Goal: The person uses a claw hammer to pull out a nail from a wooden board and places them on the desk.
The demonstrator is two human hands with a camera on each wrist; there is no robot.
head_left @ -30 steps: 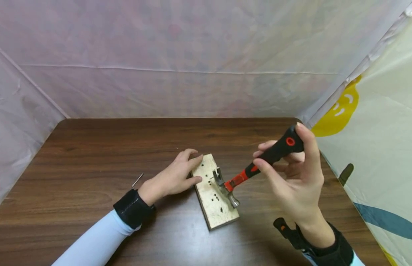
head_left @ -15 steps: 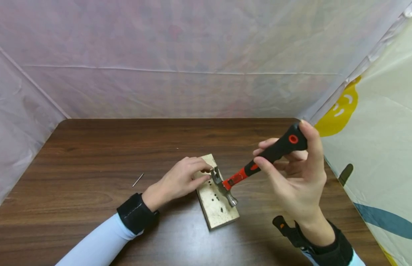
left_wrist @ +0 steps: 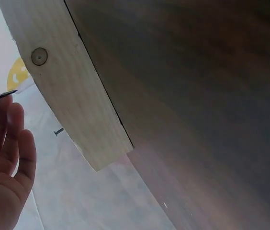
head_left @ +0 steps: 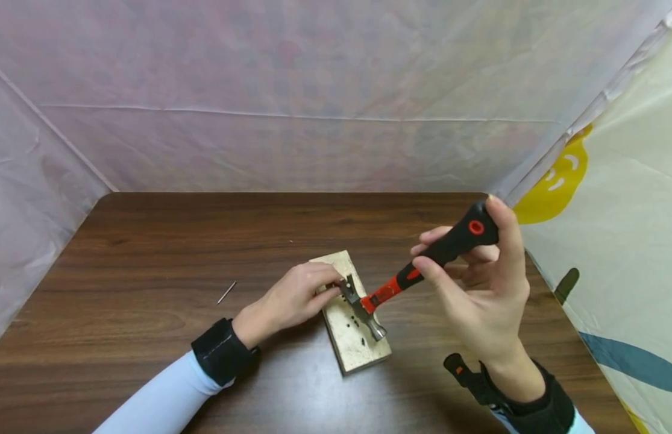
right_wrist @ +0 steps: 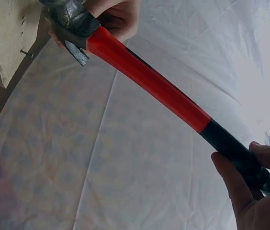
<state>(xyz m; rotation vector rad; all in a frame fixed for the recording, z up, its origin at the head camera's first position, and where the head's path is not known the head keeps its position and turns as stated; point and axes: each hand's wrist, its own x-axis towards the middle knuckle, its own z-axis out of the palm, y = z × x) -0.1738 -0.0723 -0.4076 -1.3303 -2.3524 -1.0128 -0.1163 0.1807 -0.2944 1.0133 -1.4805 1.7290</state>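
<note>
My right hand (head_left: 487, 295) holds a claw hammer (head_left: 384, 292) by its black and red handle, the thumb and fingers pinching the grip. The hammer's head hangs low over a pale wooden board (head_left: 353, 352) with several dark holes. Beside the claw, my left hand (head_left: 295, 295) reaches over the board. In the left wrist view its fingertips pinch a nail (left_wrist: 6, 94), the pointed end sticking out. Another nail (left_wrist: 59, 132) stands up from the board's face, also seen in the right wrist view. Whether the left fingers touch the hammer cannot be told.
A loose nail (head_left: 226, 292) lies on the brown wooden table (head_left: 151, 253), left of the board. A tiny pale scrap (head_left: 290, 241) lies behind. Pale cloth sheets (head_left: 314, 90) hang at the back and sides.
My left hand has moved right, from the board's left edge to the hammer's claw, where its fingers pinch a nail. The hammer has shifted only slightly; the board stays in place.
</note>
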